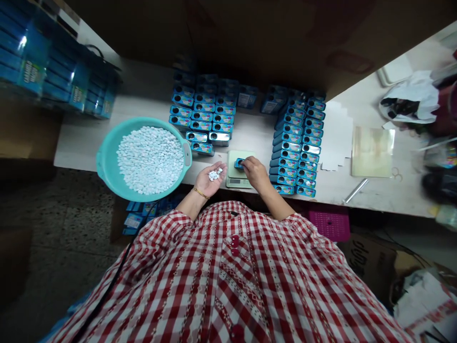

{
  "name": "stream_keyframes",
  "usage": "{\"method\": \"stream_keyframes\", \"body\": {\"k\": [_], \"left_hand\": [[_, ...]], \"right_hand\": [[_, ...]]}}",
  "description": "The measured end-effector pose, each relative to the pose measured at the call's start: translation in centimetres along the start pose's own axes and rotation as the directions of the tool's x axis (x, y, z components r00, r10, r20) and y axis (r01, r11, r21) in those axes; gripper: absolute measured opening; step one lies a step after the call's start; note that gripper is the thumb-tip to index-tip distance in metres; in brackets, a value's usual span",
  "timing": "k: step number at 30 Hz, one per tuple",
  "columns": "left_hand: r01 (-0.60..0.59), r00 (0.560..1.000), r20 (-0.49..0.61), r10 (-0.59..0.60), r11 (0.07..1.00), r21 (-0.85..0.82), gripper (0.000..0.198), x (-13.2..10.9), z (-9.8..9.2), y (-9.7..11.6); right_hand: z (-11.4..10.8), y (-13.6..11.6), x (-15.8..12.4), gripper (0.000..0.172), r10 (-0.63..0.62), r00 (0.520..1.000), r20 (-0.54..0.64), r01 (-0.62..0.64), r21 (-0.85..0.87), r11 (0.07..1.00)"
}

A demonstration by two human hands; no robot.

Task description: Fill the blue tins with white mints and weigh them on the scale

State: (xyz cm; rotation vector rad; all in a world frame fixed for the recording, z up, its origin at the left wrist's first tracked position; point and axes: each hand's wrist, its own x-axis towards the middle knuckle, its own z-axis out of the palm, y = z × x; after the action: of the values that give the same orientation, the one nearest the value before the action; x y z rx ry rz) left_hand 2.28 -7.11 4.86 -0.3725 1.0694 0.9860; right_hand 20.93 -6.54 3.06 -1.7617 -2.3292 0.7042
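My left hand [209,177] lies palm up at the table's front edge, cupped around a small heap of white tablets [214,174]. My right hand [253,170] reaches over a small green scale [238,172] and its fingers pinch a little blue tin [239,163] that sits on the scale's platform. A teal basin [107,159] heaped with white tablets stands just left of my left hand.
Rows of blue tins [203,116] fill the table behind the scale, and more blue tins [299,143] lie stacked to its right. White card sheets [335,136], a shiny flat sheet [372,151] and a metal rod [354,190] lie further right. A pink basket [330,224] sits below the table edge.
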Motion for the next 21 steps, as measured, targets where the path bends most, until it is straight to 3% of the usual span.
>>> {"method": "stream_keyframes", "body": {"k": [5,8,12,16,21], "left_hand": [[0.076,0.992,0.096,-0.079,0.996,0.037,0.029,-0.7,-1.3,-0.6],[0.117,0.987,0.103,-0.121,0.992,0.040,0.030,-0.9,-3.2,-1.0],[0.161,0.981,0.101,-0.166,0.985,0.060,0.039,-1.2,-6.0,-1.2],[0.191,0.975,0.096,-0.199,0.978,0.085,0.045,-1.8,-7.3,-1.1],[0.189,0.979,0.061,-0.194,0.979,0.073,0.044,-2.1,-7.6,-0.9]], "right_hand": [[0.1,-3.3,-0.7,0.026,-0.105,0.994,-0.016,0.106,0.062,0.992],[1.5,-6.7,-1.9,0.027,-0.268,0.959,0.094,0.269,0.007,0.963],[3.9,-10.0,-2.8,0.028,-0.387,0.890,0.242,0.419,-0.101,0.902],[5.1,-10.6,-2.8,0.024,-0.498,0.821,0.280,0.534,-0.067,0.843],[5.5,-10.6,-2.5,0.018,-0.534,0.802,0.267,0.561,-0.032,0.827]]}}
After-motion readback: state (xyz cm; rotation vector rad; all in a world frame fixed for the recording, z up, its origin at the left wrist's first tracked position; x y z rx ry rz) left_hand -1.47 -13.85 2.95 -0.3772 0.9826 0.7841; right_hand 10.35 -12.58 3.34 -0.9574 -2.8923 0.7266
